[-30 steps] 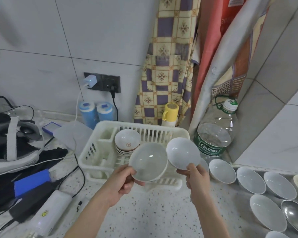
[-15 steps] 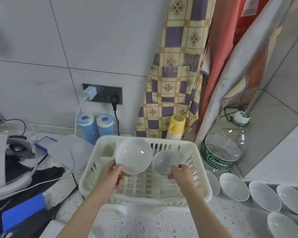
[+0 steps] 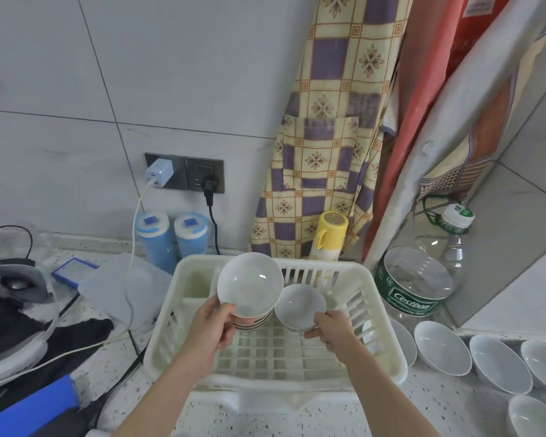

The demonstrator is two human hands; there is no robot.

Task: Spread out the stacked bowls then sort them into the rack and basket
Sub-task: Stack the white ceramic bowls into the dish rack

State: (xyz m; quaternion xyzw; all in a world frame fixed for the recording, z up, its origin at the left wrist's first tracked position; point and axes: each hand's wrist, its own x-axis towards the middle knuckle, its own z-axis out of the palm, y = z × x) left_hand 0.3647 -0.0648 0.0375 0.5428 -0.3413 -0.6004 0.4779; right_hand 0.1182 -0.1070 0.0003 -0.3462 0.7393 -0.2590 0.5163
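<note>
Over the white plastic dish rack, my left hand grips a tilted white bowl by its lower rim. That bowl hangs just above a short stack of striped bowls standing inside the rack. My right hand holds a smaller white bowl by its near edge, low inside the rack to the right of the stack. Several white bowls lie spread on the counter to the right of the rack.
A large clear water bottle stands right of the rack, a yellow-capped bottle and two blue canisters behind it. Cables, a headset and dark gear crowd the counter on the left. An apron hangs on the wall.
Both hands carried their bowls from in front of the rack into it. The left bowl now hovers over the striped stack and the right bowl has dropped lower.
</note>
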